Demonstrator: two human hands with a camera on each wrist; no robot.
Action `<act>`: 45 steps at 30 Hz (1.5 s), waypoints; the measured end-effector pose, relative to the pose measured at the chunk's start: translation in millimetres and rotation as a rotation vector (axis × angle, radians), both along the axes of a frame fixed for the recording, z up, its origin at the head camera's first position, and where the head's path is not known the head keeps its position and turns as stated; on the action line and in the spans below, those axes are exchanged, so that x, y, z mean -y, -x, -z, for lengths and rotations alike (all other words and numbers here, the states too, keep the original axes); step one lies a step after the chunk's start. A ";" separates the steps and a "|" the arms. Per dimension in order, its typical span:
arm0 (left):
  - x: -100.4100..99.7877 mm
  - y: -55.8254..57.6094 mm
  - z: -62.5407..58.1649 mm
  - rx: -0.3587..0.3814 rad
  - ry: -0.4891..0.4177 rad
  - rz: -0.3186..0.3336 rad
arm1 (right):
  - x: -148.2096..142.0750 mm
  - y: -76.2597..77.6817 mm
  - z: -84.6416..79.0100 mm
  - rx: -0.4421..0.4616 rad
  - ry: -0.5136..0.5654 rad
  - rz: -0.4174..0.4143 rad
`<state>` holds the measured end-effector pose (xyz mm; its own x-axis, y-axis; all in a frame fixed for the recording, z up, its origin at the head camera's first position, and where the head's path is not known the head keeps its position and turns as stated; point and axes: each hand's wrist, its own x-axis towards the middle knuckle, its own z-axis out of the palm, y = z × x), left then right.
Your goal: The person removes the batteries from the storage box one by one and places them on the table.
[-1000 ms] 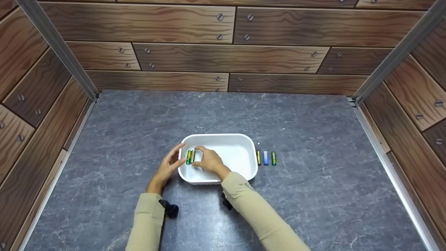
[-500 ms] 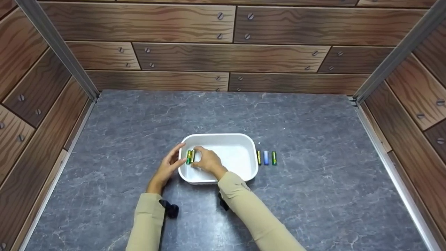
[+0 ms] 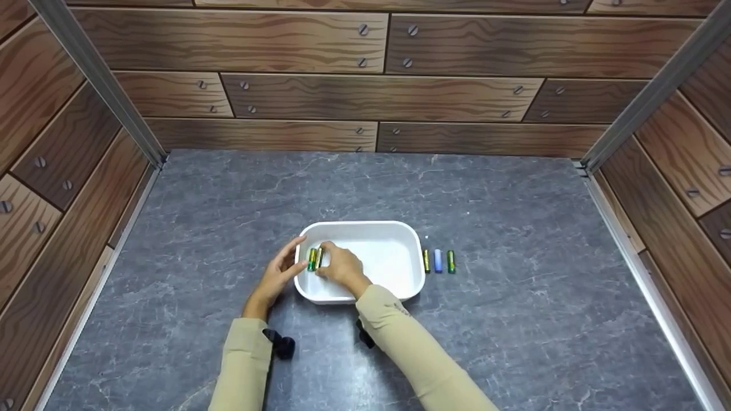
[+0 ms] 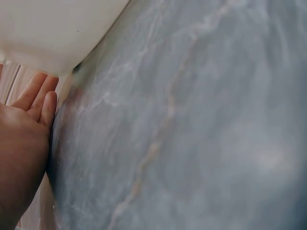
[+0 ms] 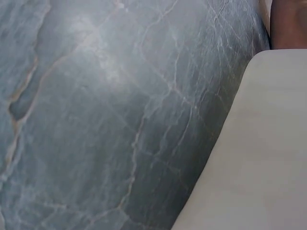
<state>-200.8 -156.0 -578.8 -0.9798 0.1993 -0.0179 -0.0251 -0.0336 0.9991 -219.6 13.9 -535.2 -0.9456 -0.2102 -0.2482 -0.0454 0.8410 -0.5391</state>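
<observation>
One green battery (image 3: 312,259) lies inside the white tub (image 3: 382,265), close to its left wall. Just right of it is a second battery (image 3: 319,258), pinched lengthwise by the right hand (image 3: 344,267), a finger at its far end and the thumb at its near end. The left hand (image 3: 280,275) is loose and gripping nothing, fingers and thumb parted at the tub's left rim.

Right of the tub, on the table (image 3: 514,285), three more lie in a row, each pointing near to far: a gold battery (image 3: 426,261) just beside the tub, then a blue battery (image 3: 438,261), then a dark green battery (image 3: 451,261). Only the head view shows the batteries. The left wrist view adds the tub's outer side, smooth and rounded at the corner, with the left hand's fingers up against it. The right wrist view has the tub's plain outer wall and a patch of skin at the far corner; whose hand that is, I cannot tell.

The tub is oblong, with rounded corners and a glossy rim. Both wrist views bring out the table's grey marbling, with pale and rusty veins. Brown plank-patterned walls (image 3: 365,94) with printed-looking screws stand behind and at both sides.
</observation>
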 end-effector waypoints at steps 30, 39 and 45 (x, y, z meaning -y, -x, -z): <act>0.1 -0.6 -1.5 0.026 0.031 -0.009 | -22.7 -1.3 -16.5 0.014 0.047 -0.059; -0.7 -1.0 -2.5 0.025 0.032 -0.011 | -29.8 -1.5 -25.1 0.005 0.062 -0.117; -0.9 -0.8 -2.2 0.036 0.024 -0.008 | -35.6 -3.0 -29.3 -0.023 0.040 -0.160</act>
